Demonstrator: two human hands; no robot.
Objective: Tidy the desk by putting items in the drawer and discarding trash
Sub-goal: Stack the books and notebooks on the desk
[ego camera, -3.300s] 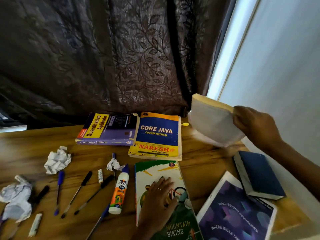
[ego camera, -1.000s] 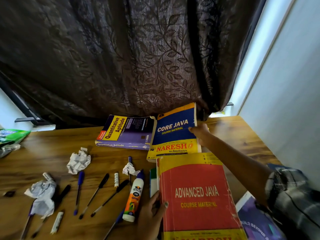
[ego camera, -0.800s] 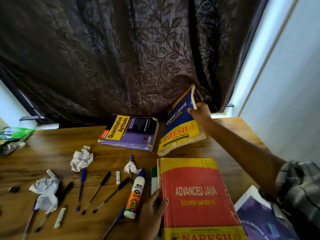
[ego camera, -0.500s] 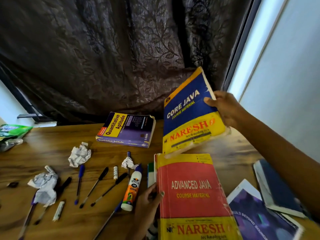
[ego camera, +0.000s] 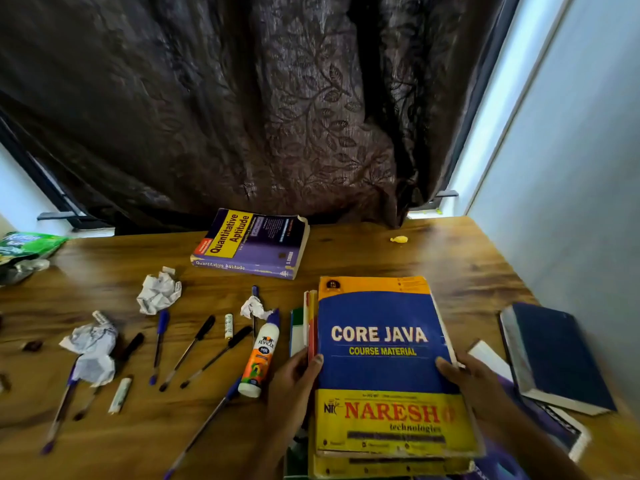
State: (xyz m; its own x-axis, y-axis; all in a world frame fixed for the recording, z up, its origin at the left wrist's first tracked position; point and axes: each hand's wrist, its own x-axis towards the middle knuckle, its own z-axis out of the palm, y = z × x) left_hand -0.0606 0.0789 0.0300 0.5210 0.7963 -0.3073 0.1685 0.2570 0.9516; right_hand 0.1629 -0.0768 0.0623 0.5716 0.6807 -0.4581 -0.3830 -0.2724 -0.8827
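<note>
The blue and yellow Core Java book lies flat on top of a book stack at the desk's near edge. The red and yellow edges of the Advanced Java book and a green-and-white book show at its left. My right hand grips the Core Java book's right edge, thumb on the cover. My left hand grips the stack's left side, thumb on the same cover. Crumpled paper balls lie among several pens.
A Quantitative Aptitude book lies at the back near the dark curtain. A glue bottle stands left of the stack. A dark blue book and a purple book lie right. Green packet far left; a yellow scrap at the back.
My right hand lifted the Core Java book from the back of the desk and laid it on top of the Advanced Java book. My left hand stayed at the stack's left edge.
</note>
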